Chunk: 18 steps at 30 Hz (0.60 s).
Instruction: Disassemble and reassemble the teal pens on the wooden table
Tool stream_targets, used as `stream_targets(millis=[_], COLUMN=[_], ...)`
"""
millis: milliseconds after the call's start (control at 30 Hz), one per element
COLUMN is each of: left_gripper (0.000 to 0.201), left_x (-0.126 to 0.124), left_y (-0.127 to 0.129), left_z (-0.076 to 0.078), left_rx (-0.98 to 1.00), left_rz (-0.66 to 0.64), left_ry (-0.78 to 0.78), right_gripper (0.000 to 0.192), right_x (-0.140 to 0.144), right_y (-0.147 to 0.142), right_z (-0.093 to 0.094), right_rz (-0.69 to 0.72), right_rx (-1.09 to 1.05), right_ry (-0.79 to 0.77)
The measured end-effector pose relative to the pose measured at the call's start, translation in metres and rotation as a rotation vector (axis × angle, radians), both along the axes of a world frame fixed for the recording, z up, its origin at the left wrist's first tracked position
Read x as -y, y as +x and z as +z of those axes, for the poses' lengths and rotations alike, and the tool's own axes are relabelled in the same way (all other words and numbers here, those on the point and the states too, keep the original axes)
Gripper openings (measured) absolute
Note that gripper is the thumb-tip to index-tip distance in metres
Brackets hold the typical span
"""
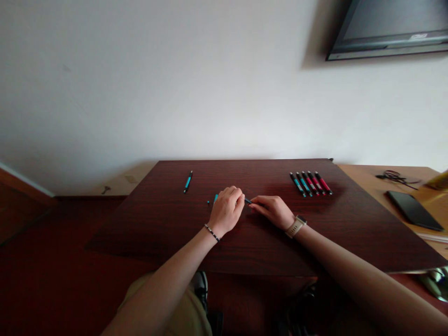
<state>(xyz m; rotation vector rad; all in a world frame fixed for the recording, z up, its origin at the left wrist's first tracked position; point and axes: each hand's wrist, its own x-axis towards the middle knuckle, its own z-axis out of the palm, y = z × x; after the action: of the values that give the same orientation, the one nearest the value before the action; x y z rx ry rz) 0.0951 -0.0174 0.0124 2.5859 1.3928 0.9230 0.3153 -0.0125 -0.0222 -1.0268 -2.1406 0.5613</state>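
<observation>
At the dark table [140, 224], the left hand [227, 211] partly hides a teal piece [215, 198]

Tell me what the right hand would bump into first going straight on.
Probably the left hand, just beyond the slim dark piece between it and the right hand; exact depth is unclear.

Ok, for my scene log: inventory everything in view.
Table: 1, dark brown, centre
Loose pen: 1, blue-black, left
Row pens: 5, two blue, three red, right
Small pieces: 2, blue, centre
Thin part: 1, dark, centre
Side table: 1, tan, right
Cable: 1, dark, right
Flat device: 1, black, right
Blurred thing: 1, yellow, right edge
Screen: 1, dark, upper right
Wall: 1, whitish, behind
Floor: 1, reddish, below
Shoe: 1 clear, dark, bottom
Bracelet: 1, dark, left arm
Watch: 1, beige, right arm
Left hand: 1, bare, centre
Right hand: 1, bare, centre
</observation>
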Motion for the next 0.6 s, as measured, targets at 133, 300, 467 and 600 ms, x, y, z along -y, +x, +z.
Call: stream_targets(millis=[133, 300, 467, 600], left_gripper=[0.030, 0.032, 0.034, 0.036], left_x=[-0.0005, -0.0006, -0.0013, -0.0015], left_y=[-0.0001, 0.0006, 0.0011, 0.0021], left_z=[-0.0013, -0.0021, -0.0038, -0.0038], left_rx=[-0.012, -0.013, -0.016, -0.018], left_rz=[0.000, 0.008, 0.020, 0.044], left_ry=[0.009, 0.017, 0.024, 0.026], right_gripper=[0.028, 0.026, 0.026, 0.027], right_x=[0.0006, 0.0032, 0.0048, 0.0045], right_y=[0.0000, -0.0012, -0.0017, -0.0012], right_z=[-0.0008, 0.0004, 0.0014, 0.0001], right_rz=[-0.001, -0.006, -0.004, -0.001], right_rx=[0.000, -0.007, -0.005, 0.004], right_ry=[-0.008, -0.046, -0.061, -0.052])
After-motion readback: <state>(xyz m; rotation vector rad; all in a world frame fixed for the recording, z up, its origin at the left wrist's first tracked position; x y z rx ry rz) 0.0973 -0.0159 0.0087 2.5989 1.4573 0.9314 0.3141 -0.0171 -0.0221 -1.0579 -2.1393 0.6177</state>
